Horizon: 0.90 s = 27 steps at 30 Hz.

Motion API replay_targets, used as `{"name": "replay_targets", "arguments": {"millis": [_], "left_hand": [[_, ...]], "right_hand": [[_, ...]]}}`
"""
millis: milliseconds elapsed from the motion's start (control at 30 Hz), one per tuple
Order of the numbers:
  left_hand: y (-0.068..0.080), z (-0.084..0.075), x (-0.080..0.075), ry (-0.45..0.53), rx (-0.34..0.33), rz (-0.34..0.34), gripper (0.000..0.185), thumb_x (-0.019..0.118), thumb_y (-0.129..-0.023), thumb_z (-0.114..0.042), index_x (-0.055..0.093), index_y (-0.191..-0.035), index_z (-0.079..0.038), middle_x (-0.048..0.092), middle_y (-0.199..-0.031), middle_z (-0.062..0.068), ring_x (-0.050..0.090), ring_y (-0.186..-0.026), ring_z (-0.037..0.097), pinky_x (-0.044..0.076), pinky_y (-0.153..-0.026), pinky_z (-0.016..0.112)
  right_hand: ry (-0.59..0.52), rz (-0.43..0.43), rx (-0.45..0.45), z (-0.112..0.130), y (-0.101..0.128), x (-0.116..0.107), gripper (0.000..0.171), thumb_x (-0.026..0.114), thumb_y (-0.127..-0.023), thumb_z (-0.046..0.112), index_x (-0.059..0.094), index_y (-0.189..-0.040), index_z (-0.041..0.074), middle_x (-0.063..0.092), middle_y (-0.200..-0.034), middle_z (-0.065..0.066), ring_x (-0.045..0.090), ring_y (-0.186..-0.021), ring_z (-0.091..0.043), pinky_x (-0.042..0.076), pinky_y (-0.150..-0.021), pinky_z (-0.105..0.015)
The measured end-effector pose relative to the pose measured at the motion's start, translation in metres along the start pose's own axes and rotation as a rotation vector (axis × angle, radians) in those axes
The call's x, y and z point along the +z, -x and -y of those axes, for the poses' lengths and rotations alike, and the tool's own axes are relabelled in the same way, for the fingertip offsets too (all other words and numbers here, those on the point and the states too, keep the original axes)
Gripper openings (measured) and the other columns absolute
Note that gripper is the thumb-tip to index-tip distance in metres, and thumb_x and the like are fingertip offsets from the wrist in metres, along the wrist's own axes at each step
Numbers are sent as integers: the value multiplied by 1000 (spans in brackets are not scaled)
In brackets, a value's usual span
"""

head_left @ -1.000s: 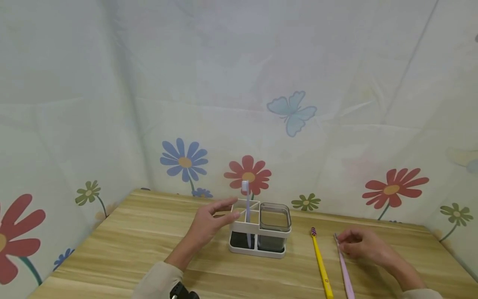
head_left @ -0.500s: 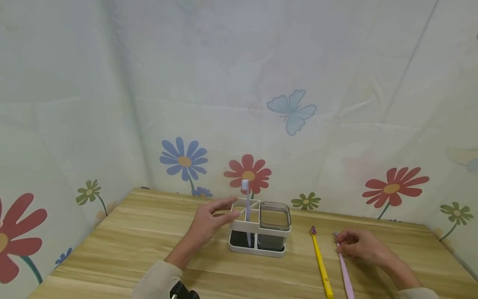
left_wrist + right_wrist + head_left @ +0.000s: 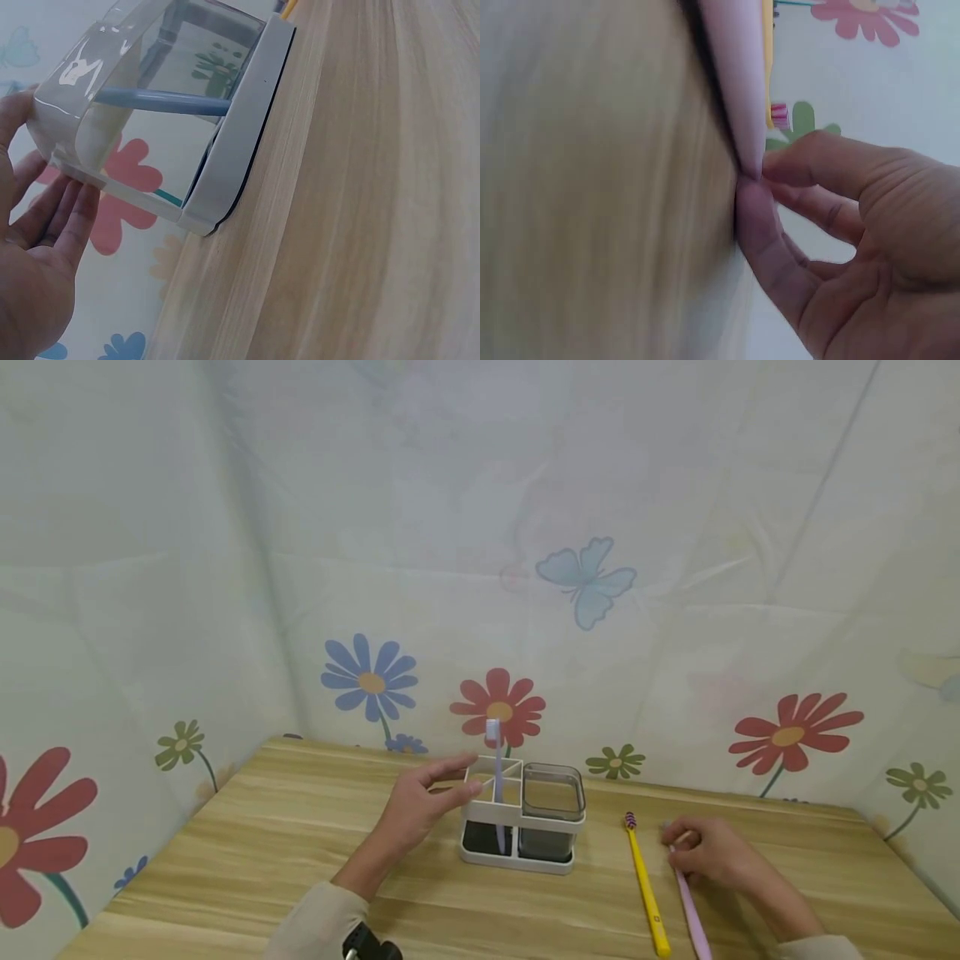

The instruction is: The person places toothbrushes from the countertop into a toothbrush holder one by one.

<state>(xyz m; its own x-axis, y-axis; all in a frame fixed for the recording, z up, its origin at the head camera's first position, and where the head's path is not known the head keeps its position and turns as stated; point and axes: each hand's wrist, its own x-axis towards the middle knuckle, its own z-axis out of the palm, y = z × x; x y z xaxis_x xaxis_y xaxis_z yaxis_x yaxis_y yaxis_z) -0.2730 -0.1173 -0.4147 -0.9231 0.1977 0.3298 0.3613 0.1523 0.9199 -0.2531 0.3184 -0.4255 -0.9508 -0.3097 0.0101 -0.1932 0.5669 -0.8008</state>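
A white toothbrush holder (image 3: 491,814) with divided slots stands on the table, a light purple toothbrush (image 3: 498,777) upright in one slot. My left hand (image 3: 412,810) holds the holder's upper left end between thumb and fingers; the left wrist view shows the fingertips (image 3: 88,195) against its rim. Farther right, my right hand (image 3: 716,853) pinches a pink toothbrush (image 3: 692,914) near its head between thumb and fingers. The pink handle (image 3: 739,75) slants along the tabletop in the right wrist view; the fingers hide the brush's head end there.
A yellow toothbrush (image 3: 647,893) with dark striped bristles lies between the holder and the pink toothbrush. In the holder's right half sits a clear grey cup (image 3: 551,843). Behind the wooden table (image 3: 247,852) hangs a flower-printed curtain (image 3: 420,527).
My right hand has shifted slightly left, its fingers now covering more of the pink toothbrush's head end. The left hand and the holder stay in place.
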Motion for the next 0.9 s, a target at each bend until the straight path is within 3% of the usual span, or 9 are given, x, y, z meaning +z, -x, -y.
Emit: {"name": "replay_targets", "arguments": {"millis": [367, 600, 900], "left_hand": [[-1, 2, 0, 6, -5, -11, 48, 82, -96, -22, 70, -141, -10, 68, -141, 6, 64, -127, 28, 55, -104, 38], [-1, 2, 0, 6, -4, -12, 48, 82, -96, -22, 70, -141, -10, 68, -142, 5, 64, -127, 28, 55, -104, 38], [-2, 3, 0, 17, 0, -7, 48, 82, -95, -19, 70, -141, -9, 68, -142, 6, 64, -127, 28, 56, -103, 35]], "right_hand": [[151, -152, 151, 11, -4, 18, 24, 75, -77, -6, 69, -99, -2, 62, -78, -7, 58, -65, -19, 50, -53, -27], [181, -180, 213, 12, -6, 20, 27, 78, -79, -1, 70, -105, 2, 61, -85, -8, 55, -70, -21, 48, -57, -29], [-3, -164, 161, 4, -3, 13, 32, 67, -92, -2, 65, -124, -5, 63, -89, -10, 56, -72, -21, 49, -58, -27]]}}
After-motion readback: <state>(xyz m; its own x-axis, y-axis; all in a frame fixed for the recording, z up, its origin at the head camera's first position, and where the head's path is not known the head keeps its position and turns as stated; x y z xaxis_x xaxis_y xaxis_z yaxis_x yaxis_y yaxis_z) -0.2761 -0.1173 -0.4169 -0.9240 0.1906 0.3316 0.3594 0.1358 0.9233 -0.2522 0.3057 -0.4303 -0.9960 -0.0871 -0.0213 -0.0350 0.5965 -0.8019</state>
